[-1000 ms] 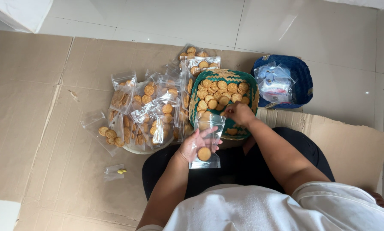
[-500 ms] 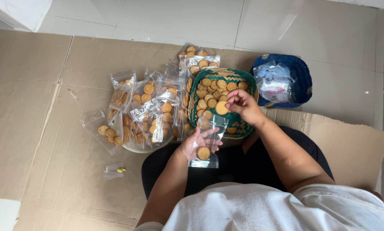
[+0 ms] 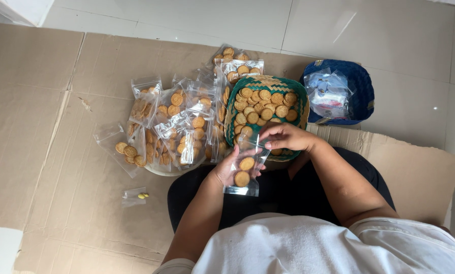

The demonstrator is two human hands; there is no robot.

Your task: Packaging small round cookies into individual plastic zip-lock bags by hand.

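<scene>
Head view, left hand: we are holding a small clear bag point(image 3: 242, 172) upright in our left hand point(image 3: 227, 170), fingers wrapped behind it, two round biscuits already sitting low inside.
Head view, right hand: our right hand point(image 3: 286, 137) is pinching at the bag's mouth, fingertips closed together; we cannot tell whether a biscuit is between them.
Where the bag is lying: it is hanging over our lap, just near of the green woven basket point(image 3: 265, 114) of loose biscuits, its mouth touching our right fingertips.
Risk, mouth folding: we judge the thin film could be collapsing shut under the pinch, so a biscuit might be catching on the lip and dropping to our lap.
Risk, slipping: the left grip is on the bag's lower half, so the top could be flopping over.
Risk, crowding: the filled bags point(image 3: 171, 127) are heaping left of the basket on the cardboard point(image 3: 45, 127), some overlapping its rim.
Far right: a blue basket point(image 3: 362, 96) is holding spare empty bags.
</scene>
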